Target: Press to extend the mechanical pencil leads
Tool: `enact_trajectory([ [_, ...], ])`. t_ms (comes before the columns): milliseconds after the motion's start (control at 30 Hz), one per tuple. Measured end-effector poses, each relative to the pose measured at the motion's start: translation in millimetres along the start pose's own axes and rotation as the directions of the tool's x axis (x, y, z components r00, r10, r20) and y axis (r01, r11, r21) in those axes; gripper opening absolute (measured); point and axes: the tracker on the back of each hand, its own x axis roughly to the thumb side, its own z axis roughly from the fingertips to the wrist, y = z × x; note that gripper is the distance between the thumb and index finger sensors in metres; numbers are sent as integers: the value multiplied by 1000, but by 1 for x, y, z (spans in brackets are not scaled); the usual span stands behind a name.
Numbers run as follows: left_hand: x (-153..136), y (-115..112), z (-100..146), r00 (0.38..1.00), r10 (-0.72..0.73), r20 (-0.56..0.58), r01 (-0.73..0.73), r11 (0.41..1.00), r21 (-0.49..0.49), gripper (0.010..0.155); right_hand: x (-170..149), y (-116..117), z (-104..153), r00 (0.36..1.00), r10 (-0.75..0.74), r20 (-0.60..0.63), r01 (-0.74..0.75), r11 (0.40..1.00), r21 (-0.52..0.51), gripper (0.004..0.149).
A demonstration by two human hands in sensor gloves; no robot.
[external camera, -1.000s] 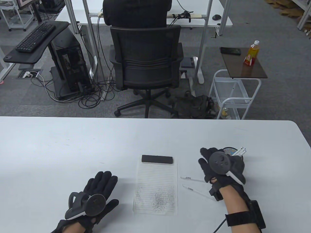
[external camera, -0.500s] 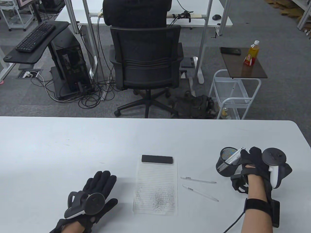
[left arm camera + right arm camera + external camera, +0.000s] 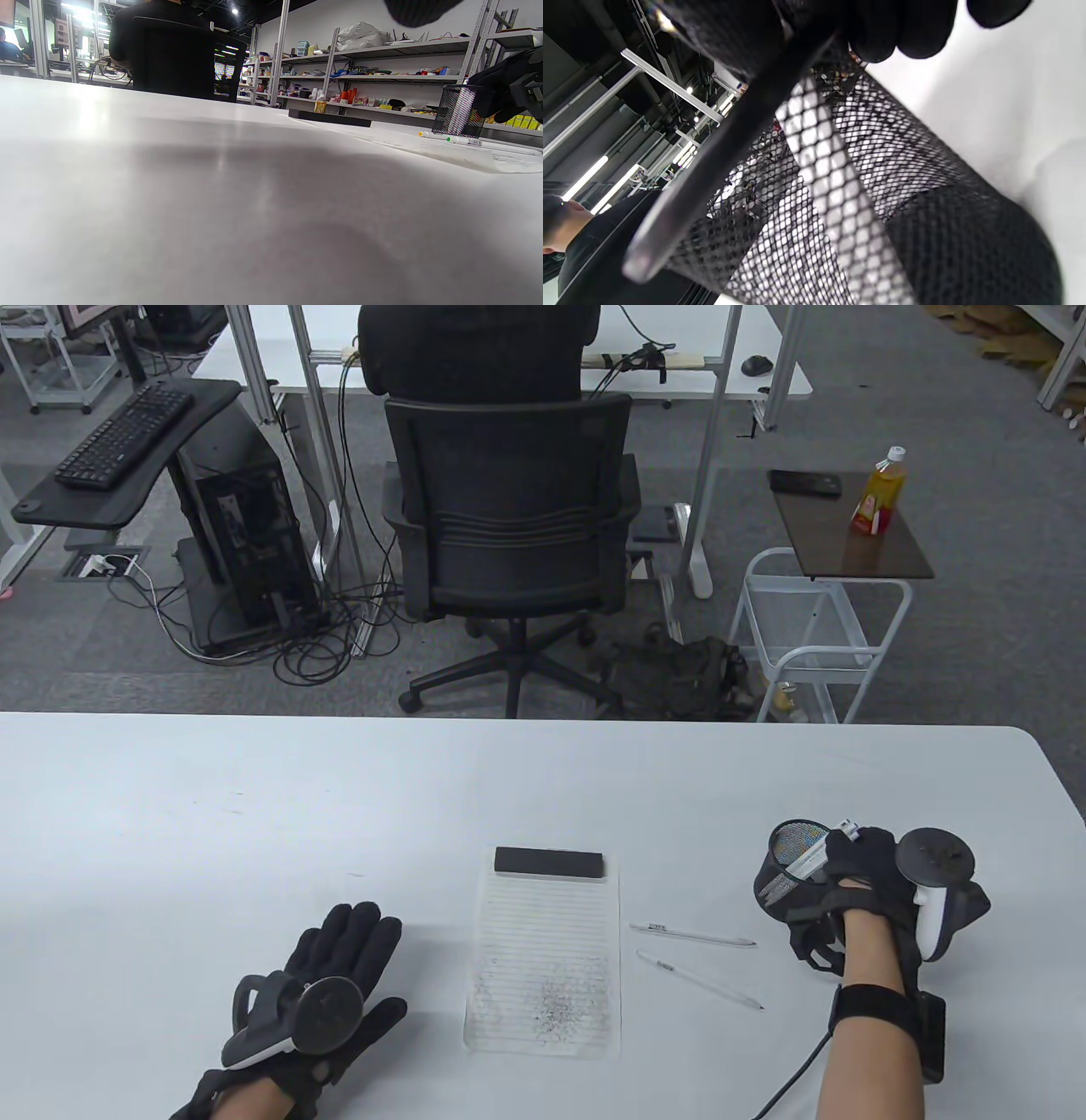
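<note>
A black mesh pen cup (image 3: 782,872) stands at the right of the table with several white mechanical pencils (image 3: 810,857) in it. My right hand (image 3: 851,853) reaches over its rim from the right, and its fingers grip the top of a pencil there. The right wrist view shows the mesh cup (image 3: 861,190) close up, with my fingers (image 3: 903,29) curled at its rim. Two more white pencils (image 3: 691,934) (image 3: 700,980) lie on the table left of the cup. My left hand (image 3: 356,933) rests flat and open on the table, holding nothing.
A lined notepad (image 3: 543,959) with grey lead scribbles lies in the middle, a black bar (image 3: 550,863) along its top edge. The left wrist view shows the cup (image 3: 460,110) and the lying pencils (image 3: 462,140) far across the table. An office chair stands beyond the far edge.
My right hand swung from left of the cup around to its right side, then closed in over the pencil tops. The left hand stayed flat, drifting slightly.
</note>
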Motion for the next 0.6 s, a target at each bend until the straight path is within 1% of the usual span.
enact_trajectory([
  [167,0,0,0,1000,0,1,0,1000,4,87,0,1,1,1000,1,7,-1,1000,-18,43],
  [300,0,0,0,1000,-6,1,6,1000,0,86,-1,-3,3,1000,-22,11,22,999,-39,44],
  [433,-1,-1,0,1000,3,-1,-3,1000,-6,86,-1,-14,9,997,-76,33,78,995,-61,45],
  [600,1,0,1,1000,1,6,-1,1000,1,86,11,-36,20,978,-171,120,182,980,-85,46],
])
